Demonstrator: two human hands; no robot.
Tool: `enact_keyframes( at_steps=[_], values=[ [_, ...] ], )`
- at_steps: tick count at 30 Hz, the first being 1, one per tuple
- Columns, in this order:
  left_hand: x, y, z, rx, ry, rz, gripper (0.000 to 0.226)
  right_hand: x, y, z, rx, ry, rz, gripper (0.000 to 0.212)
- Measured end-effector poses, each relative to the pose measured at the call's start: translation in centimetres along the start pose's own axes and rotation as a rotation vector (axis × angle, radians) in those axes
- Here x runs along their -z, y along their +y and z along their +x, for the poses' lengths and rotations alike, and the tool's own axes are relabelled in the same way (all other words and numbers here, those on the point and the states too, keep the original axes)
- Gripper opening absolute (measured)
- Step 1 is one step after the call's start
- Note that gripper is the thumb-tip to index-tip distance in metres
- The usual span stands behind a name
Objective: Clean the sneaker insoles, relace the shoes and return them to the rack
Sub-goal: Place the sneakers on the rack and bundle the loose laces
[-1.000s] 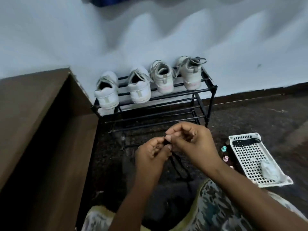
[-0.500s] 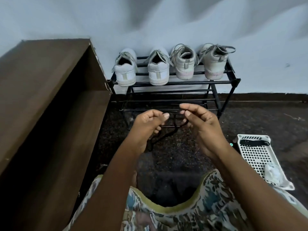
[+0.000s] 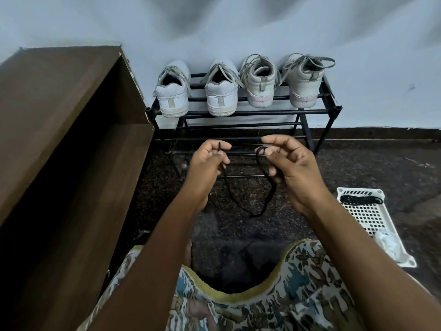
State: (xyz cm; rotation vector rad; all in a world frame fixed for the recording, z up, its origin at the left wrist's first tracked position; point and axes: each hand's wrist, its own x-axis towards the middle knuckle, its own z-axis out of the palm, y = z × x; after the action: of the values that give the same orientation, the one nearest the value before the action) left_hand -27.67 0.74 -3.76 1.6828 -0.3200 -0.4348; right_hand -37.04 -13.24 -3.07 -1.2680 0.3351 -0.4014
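Note:
A black shoelace (image 3: 241,204) hangs in a slack loop between my two hands above the dark floor. My left hand (image 3: 210,161) pinches one end, whose tip sticks up past the fingers. My right hand (image 3: 286,163) holds the other part, which curls over its fingers. Behind them a black metal shoe rack (image 3: 310,113) stands against the wall. Several pale sneakers (image 3: 220,91) sit heel-out on its top shelf, with grey laces in them. No insoles are in sight.
A white perforated tray (image 3: 372,218) lies on the floor at the right, with another black lace (image 3: 361,199) and a crumpled white cloth (image 3: 387,242) in it. A brown wooden cabinet (image 3: 59,139) fills the left side. My patterned garment (image 3: 274,304) covers the lap.
My hands have drawn apart, so the lace that was bunched between the fingertips now hangs as a long loop. The camera has tilted, and the rack appears more centred.

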Motion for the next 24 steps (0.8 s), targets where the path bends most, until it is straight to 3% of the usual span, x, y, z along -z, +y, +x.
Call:
enact_keyframes(
  at_steps=[7, 10, 15, 24],
  values=[
    [-2.0, -0.3, -0.7, -0.153, -0.224, 0.004, 0.029, -0.4, -0.1, 0.1, 0.192, -0.071, -0.114, 0.011],
    [-2.0, 0.0, -0.8, -0.206, -0.197, -0.069, 0.013, -0.4, 0.0, 0.4, 0.262, -0.04, -0.192, 0.009],
    [-1.6, 0.6, -0.5, -0.266, -0.144, -0.085, 0.006, -0.3, 0.4, 0.7, 0.33, -0.006, -0.292, 0.007],
    [-1.1, 1.4, 0.0, -0.25, -0.116, -0.062, 0.01, -0.1, 0.6, 0.8, 0.241, -0.125, -0.158, 0.025]
  ],
)
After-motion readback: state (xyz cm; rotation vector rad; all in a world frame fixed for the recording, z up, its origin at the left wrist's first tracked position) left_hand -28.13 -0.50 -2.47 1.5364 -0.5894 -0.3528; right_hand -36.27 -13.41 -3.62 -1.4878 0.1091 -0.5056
